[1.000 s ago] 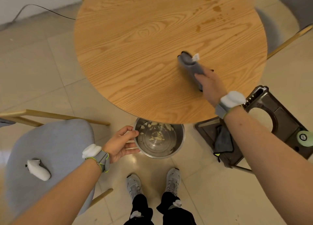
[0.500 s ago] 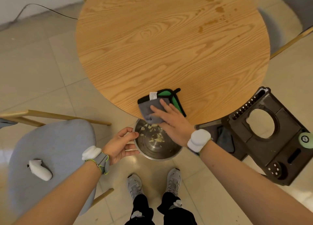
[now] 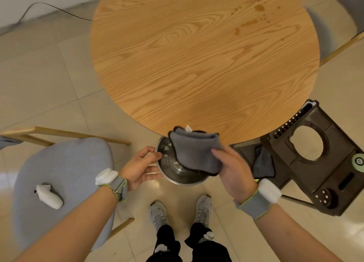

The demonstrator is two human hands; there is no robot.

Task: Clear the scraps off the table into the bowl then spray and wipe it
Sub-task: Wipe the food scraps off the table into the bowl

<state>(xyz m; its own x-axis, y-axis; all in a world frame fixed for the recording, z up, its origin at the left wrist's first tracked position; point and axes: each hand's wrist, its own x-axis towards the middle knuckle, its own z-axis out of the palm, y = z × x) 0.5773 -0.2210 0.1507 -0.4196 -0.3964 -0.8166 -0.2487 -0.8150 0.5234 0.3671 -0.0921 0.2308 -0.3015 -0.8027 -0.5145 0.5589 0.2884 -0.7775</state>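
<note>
A round wooden table (image 3: 197, 64) fills the upper view, with brown stains (image 3: 254, 15) near its far right. Just below its near edge, my left hand (image 3: 139, 167) grips the rim of a steel bowl (image 3: 167, 163) that holds pale scraps. My right hand (image 3: 234, 171) holds a folded grey cloth (image 3: 195, 153) lifted over the bowl, hiding most of its inside. No scraps show on the tabletop.
A grey padded chair (image 3: 65, 175) with a white object (image 3: 49, 196) on it stands at the left. A black caddy (image 3: 315, 155) with a dark cloth (image 3: 263, 163) and a green-capped item (image 3: 358, 162) sits at the right. My shoes (image 3: 181, 210) are on the tiled floor.
My right hand swept the cloth from mid-table to the near edge, then lifted it off the table over the bowl. My left hand kept holding the bowl.
</note>
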